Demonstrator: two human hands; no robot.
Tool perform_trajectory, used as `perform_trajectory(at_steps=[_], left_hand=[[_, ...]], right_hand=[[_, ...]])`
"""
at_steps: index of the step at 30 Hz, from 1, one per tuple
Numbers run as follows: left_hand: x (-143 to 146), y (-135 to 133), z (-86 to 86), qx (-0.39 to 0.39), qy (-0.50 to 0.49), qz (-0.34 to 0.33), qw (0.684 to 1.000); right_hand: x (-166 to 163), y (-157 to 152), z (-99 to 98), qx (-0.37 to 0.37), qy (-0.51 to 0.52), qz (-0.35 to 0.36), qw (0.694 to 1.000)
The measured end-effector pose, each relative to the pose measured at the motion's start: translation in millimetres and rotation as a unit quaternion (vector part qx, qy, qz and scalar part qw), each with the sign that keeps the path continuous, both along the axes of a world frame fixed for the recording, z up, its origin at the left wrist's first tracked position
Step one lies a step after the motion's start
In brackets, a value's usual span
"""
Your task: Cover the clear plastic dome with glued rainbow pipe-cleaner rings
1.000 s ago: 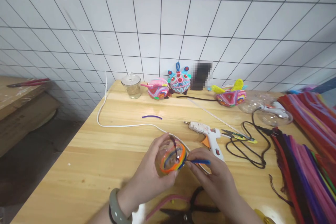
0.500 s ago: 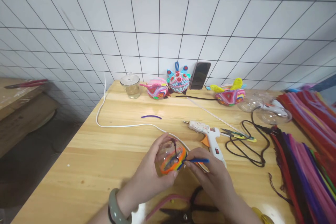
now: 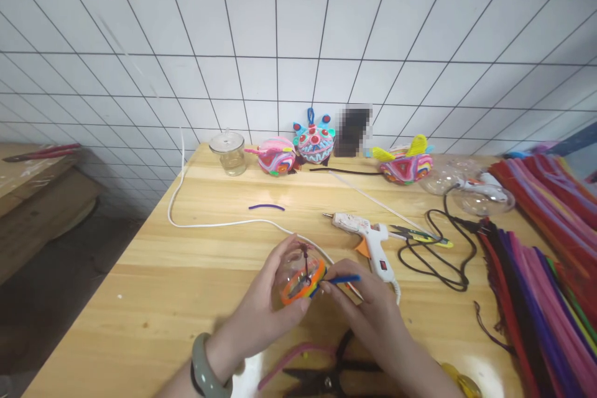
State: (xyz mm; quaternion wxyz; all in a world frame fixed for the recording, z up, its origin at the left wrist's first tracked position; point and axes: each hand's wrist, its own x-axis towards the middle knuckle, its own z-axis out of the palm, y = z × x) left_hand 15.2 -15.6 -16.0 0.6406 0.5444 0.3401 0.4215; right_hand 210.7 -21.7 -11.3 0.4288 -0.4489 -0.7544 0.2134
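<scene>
I see left hand (image 3: 265, 308) cupping clear plastic ball wrapped in orange chenille stems (image 3: 301, 273), above wooden table (image 3: 186, 273). Right hand (image 3: 368, 311) pinching blue chenille stem (image 3: 342, 279) against ball.

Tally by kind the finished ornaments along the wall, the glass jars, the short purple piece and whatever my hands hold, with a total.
Finished ornaments: 3
Glass jar: 1
Short purple piece: 1
Half-wrapped clear ball, in the left hand: 1
Blue pipe cleaner, in the right hand: 1
Total: 7
</scene>
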Motion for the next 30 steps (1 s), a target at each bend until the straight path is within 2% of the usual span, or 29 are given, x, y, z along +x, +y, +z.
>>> perform_trajectory(at_steps=[10, 16, 30], left_hand=[[1, -1, -0.3, -0.038, -0.063, -0.002, 0.997], [2, 1, 7.4, -0.073, -0.068, 0.011, 0.995], [4, 2, 4.0, -0.063, -0.093, 0.007, 0.994]], right_hand=[[-5, -2, -1.4, 0.012, 0.019, -0.016, 1.0], [-7, -3, 5.6, -0.021, 0.027, -0.006, 0.999], [-10, -3, 7.6, -0.034, 0.046, -0.019, 0.998]])
